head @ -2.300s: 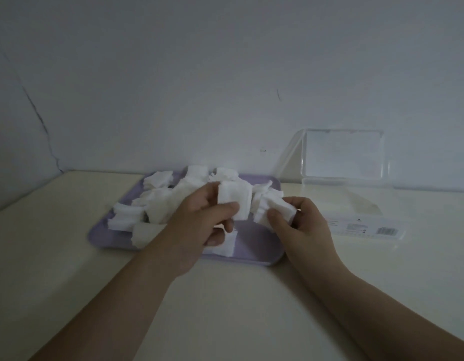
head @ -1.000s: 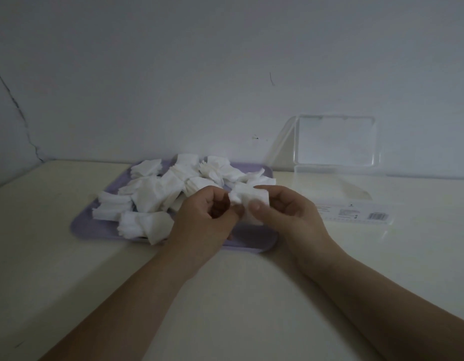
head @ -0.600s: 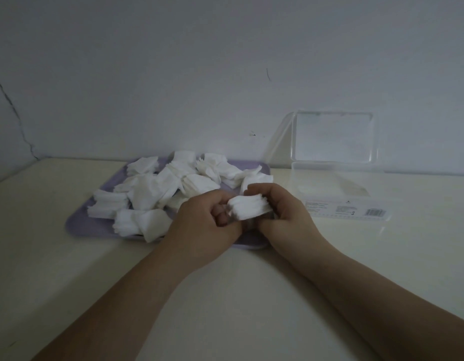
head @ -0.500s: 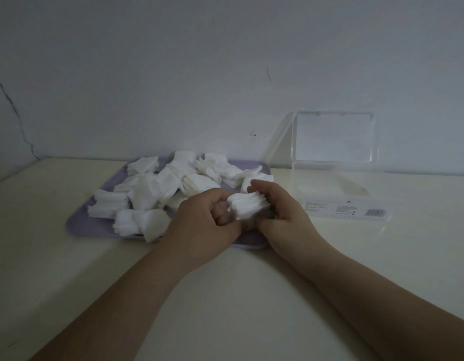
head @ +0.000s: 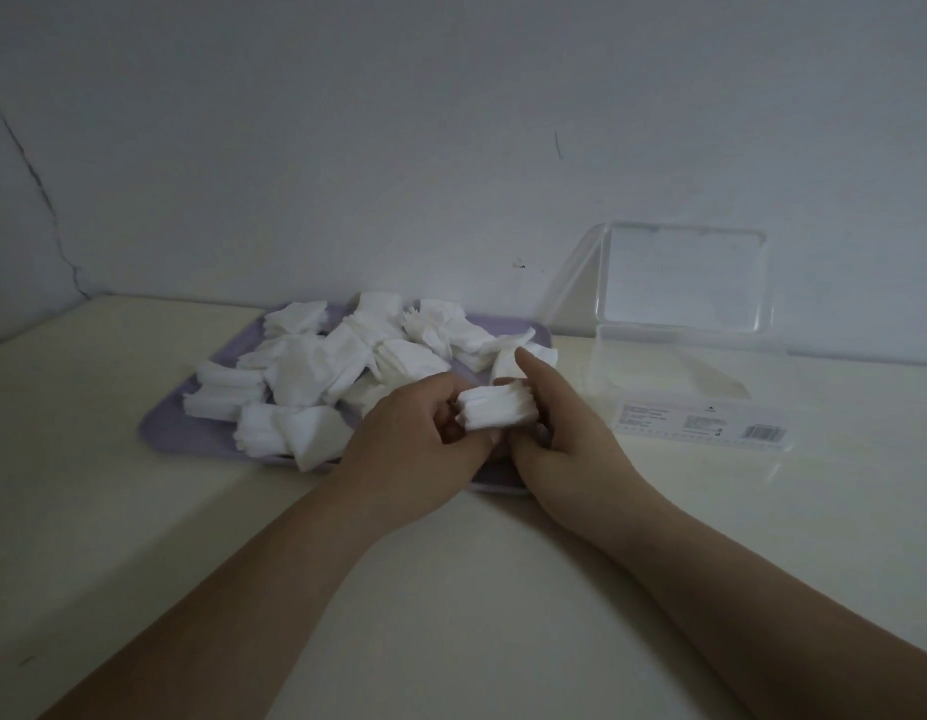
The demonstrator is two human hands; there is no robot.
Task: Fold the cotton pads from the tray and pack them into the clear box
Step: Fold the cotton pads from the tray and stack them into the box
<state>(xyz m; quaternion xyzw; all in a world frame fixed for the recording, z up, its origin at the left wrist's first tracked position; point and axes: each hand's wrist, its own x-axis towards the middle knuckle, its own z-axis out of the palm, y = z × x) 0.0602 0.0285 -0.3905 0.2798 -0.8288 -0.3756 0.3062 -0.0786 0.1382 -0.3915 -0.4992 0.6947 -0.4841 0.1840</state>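
Observation:
A folded stack of white cotton pads is held between both hands over the near right corner of the lilac tray. My left hand grips its left end with curled fingers. My right hand holds the right end, index finger raised over the top. Several loose white pads lie heaped across the tray. The clear box stands open to the right of the tray, lid upright; I see no pads inside it.
A cream table carries everything, with a grey wall close behind the tray and box. The box's raised lid leans toward the wall. A label with a barcode runs along the box's front.
Both hands came together on one bundle of pads and squeezed it into a compact folded stack. In the last half second the stack is pressed flatter; the hands stay in place.

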